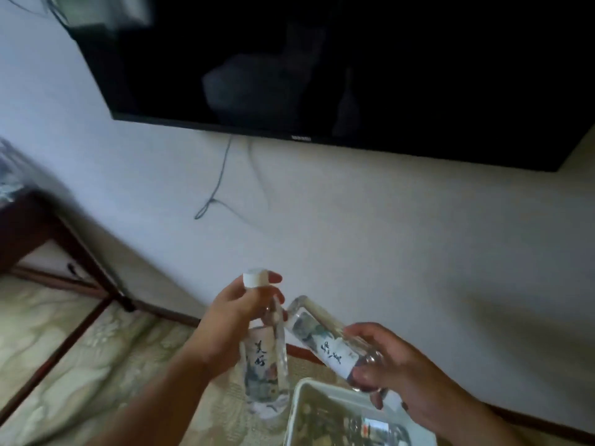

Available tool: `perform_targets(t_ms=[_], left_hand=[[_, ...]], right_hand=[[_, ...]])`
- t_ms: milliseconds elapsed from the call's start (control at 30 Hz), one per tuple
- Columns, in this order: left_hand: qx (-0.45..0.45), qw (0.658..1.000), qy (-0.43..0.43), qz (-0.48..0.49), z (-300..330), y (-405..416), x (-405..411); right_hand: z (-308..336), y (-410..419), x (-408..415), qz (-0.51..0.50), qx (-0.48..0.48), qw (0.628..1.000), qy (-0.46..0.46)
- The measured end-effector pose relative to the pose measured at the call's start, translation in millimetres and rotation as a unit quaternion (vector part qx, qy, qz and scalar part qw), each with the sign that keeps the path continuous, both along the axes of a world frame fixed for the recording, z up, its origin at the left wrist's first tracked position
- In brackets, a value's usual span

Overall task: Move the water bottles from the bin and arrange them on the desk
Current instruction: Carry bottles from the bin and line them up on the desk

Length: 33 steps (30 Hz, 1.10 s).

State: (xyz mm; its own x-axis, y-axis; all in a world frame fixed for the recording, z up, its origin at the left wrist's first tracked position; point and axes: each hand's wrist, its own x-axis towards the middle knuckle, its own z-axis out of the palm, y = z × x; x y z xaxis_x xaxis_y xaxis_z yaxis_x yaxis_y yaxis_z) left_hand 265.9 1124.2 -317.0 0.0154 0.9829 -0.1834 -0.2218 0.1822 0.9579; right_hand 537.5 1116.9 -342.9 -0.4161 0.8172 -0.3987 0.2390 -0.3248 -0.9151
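Observation:
I hold one clear water bottle in each hand, above the floor. My left hand (231, 320) grips the neck of an upright bottle (262, 378) with a white cap and a painted label. My right hand (399, 375) holds the base end of a second bottle (325, 342), tilted with its cap pointing up and left, close to the first bottle's neck. Below them stands the white bin (309, 391), its rim at the bottom middle. Another bottle (380, 429) lies inside it. The dark wooden desk (42, 226) is at the left edge.
A large black television (322, 66) hangs on the white wall, with a cable (219, 185) dangling beneath it. A patterned beige carpet (80, 355) with dark stripes covers the floor. Something blurred and pale lies on the desk's top at far left.

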Motion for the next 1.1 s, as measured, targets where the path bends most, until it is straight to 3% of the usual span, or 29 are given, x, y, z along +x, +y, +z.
perform_targets(t_ms=[67,200,400,533,667,767,967,1100], left_hand=[[0.019,0.998,0.061,-0.014,37,-23,-17],[0.007,0.994,0.108,0.011,91,-75,-66],[0.012,0.986,0.132,0.102,150,-157,-132],[0.011,0.979,0.036,0.199,179,-214,-171],[-0.013,0.959,0.017,0.282,202,-272,-233],[0.025,0.95,0.082,0.3,223,-305,-289],[0.098,0.889,0.185,0.408,279,-336,-409],[0.1,0.858,0.25,0.436,290,-335,-488]], right_hand=[[40,-3,-27,0.066,0.02,0.998,0.0],[106,-9,-92,0.121,0.176,0.976,-0.052],[190,-49,-226,0.099,0.318,0.941,0.061],[215,-99,-326,0.061,0.31,0.936,0.153],[234,-149,-412,0.148,0.283,0.928,0.192],[256,-164,-471,0.158,0.295,0.918,0.214],[285,-156,-567,0.119,0.28,0.923,0.236],[291,-144,-622,0.129,0.313,0.916,0.214]])
